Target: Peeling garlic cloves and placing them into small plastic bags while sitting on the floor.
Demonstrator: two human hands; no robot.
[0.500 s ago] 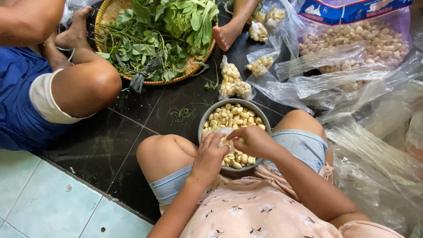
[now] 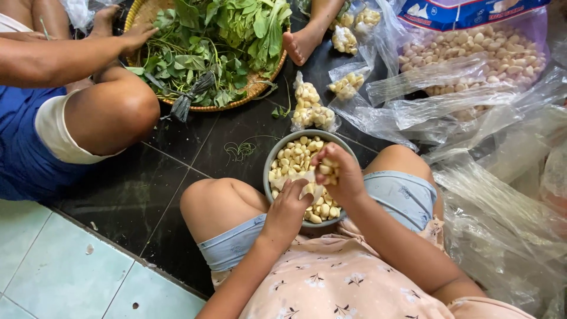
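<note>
Right hand [image 2: 341, 172] cupped around garlic cloves [image 2: 326, 169] above grey bowl [image 2: 270, 162]; left hand [image 2: 290, 204] pinching small bag [image 2: 307, 190].

A single head-worn camera looks steeply down, close over the wearer's lap and the dark floor [image 2: 124, 195]

A floor of dark glossy tiles [image 2: 124, 195] meets pale green tiles [image 2: 53, 266] in daylight.

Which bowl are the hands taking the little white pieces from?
Find the round woven tray of green leaves on the dark floor. Just below it, between the person's knees, sits a grey bowl heaped with peeled garlic cloves. Its neighbours are clear plastic bags; it is the only bowl.
</note>
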